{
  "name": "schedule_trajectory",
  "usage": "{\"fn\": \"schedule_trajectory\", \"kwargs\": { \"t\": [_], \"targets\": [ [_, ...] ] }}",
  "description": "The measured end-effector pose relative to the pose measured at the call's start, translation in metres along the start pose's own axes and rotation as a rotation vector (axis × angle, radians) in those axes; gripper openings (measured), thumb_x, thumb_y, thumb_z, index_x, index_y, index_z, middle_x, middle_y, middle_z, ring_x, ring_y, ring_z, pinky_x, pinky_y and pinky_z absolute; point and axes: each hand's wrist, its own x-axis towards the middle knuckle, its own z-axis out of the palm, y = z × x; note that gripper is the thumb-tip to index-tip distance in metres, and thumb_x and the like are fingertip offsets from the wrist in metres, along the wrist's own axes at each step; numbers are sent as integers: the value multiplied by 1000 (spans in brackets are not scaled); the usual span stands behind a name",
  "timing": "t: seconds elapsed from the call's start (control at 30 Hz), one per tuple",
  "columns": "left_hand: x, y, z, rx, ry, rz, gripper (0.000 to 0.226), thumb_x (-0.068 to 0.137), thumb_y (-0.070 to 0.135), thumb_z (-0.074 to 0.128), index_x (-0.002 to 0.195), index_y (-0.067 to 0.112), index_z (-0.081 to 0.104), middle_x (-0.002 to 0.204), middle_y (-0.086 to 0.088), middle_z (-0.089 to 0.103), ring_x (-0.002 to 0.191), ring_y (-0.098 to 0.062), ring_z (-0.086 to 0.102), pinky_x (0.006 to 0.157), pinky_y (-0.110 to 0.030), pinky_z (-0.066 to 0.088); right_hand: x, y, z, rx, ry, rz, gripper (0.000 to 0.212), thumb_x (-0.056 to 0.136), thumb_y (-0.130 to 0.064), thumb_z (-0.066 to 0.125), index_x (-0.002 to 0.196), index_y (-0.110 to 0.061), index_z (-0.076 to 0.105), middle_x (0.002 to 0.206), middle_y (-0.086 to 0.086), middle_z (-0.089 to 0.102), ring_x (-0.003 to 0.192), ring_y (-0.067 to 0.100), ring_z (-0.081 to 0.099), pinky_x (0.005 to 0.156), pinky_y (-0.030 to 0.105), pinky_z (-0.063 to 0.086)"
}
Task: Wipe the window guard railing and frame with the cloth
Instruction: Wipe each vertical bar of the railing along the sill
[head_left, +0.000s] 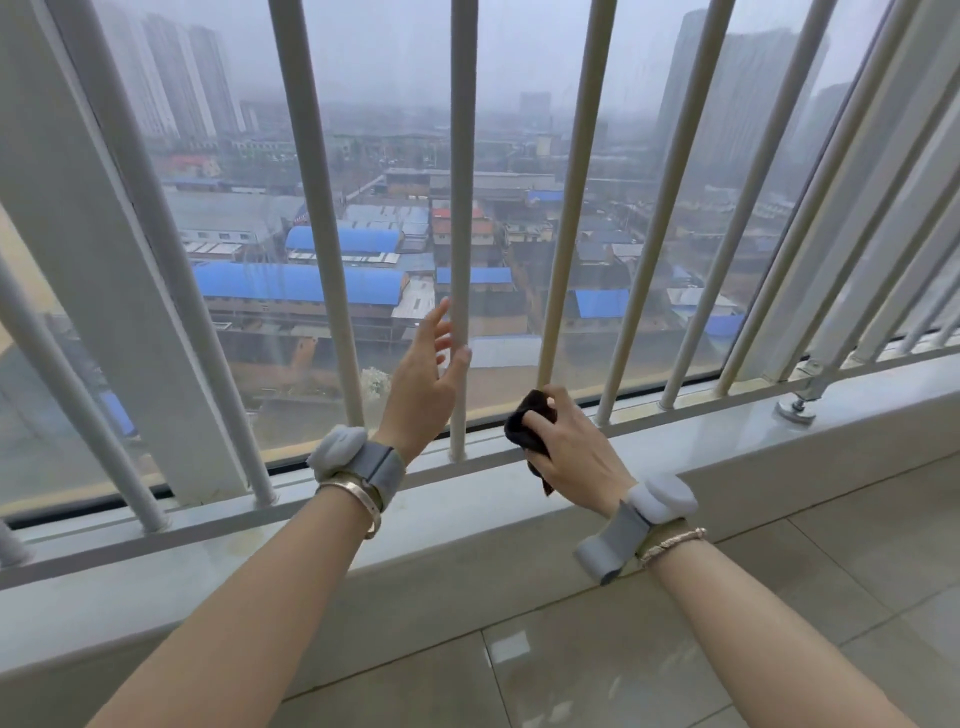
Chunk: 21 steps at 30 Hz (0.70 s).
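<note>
Nearest the camera, two bare forearms reach forward over the pale tiled floor (675, 670) towards the long grey stone window sill (467, 512), which serves as the landmark here. Just above the sill, the right hand (574, 457) grips a small dark crumpled cloth (530, 423), held against the foot of a pale grey upright metal bar (569, 208) of the window guard railing. The left hand (423, 387), fingers spread and relaxed, rests against the neighbouring central bar (462, 182) higher above the sill, holding nothing. The hands are apart. The bars' long axis runs upward from the sill, so the cloth's coming stroke probably goes straight up, with the right hand plainly the nearer. Beyond the sill lies the window frame (78, 234), then glass and hazy rooftops.
</note>
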Motion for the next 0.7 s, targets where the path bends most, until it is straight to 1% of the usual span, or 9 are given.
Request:
{"fn": "schedule_trajectory", "kwargs": {
  "t": [0.1, 0.2, 0.3, 0.4, 0.5, 0.53, 0.6, 0.67, 0.7],
  "targets": [
    [18, 16, 5, -34, 68, 60, 54, 94, 14, 50, 142, 20, 25, 123, -3, 51, 106, -15, 55, 92, -24, 45, 4, -1, -39, 114, 126, -10, 20, 89, -18, 61, 107, -17, 50, 115, 3, 50, 82, 23, 56, 68, 31, 47],
    [36, 34, 6, -49, 151, 122, 57, 94, 16, 50, 143, 26, 21, 123, -3, 49, 100, -13, 57, 83, -13, 44, 21, 3, -77, 214, 230, 85, 40, 86, -17, 66, 102, -24, 30, 94, -1, 61, 70, 18, 55, 62, 25, 38],
    [59, 52, 0, -41, 224, 205, 57, 94, 18, 51, 143, 27, 22, 123, -2, 51, 97, -2, 55, 77, -6, 43, 43, 6, -114, 255, 464, 15, 40, 83, -6, 68, 108, -21, 41, 102, 5, 61, 81, 15, 55, 71, 15, 39],
    [84, 76, -6, -3, 301, 279, 55, 94, 25, 48, 143, 26, 22, 123, 1, 52, 98, 5, 53, 75, -7, 44, 71, 11, -150, 233, 689, -46, 34, 79, 2, 67, 111, -7, 58, 115, 17, 49, 98, 19, 52, 90, 4, 34],
    [110, 100, -14, 14, 380, 343, 54, 94, 28, 45, 143, 23, 23, 121, 2, 54, 98, 1, 55, 75, -9, 46, 99, 10, -183, 240, 828, -121, 38, 78, 3, 69, 113, -10, 59, 119, 22, 42, 100, 24, 51, 94, 3, 31],
    [119, 109, -16, 7, 404, 362, 53, 94, 29, 44, 143, 22, 23, 119, 0, 55, 97, -4, 57, 77, -15, 49, 109, 8, -193, 248, 866, -162, 41, 78, 3, 68, 114, -13, 57, 119, 22, 41, 101, 22, 51, 94, 4, 32],
    [135, 127, -16, 15, 457, 390, 52, 95, 32, 41, 143, 22, 23, 113, 1, 57, 95, -14, 61, 79, -32, 54, 129, 8, -216, 272, 934, -261, 47, 77, 5, 66, 115, -17, 50, 118, 22, 41, 106, 6, 46, 94, 4, 31],
    [148, 143, -17, 33, 515, 397, 50, 96, 32, 40, 143, 21, 23, 101, 10, 57, 86, -8, 63, 73, -34, 56, 147, 8, -237, 272, 975, -372, 45, 77, 5, 62, 114, -16, 47, 116, 25, 43, 108, -9, 39, 92, 5, 32],
    [158, 156, -16, 54, 561, 393, 49, 97, 31, 39, 143, 21, 24, 94, 13, 56, 77, -3, 62, 67, -30, 56, 159, 12, -255, 264, 981, -433, 41, 78, 2, 59, 113, -15, 46, 116, 25, 43, 109, -4, 41, 92, 7, 35]
  ]
}}
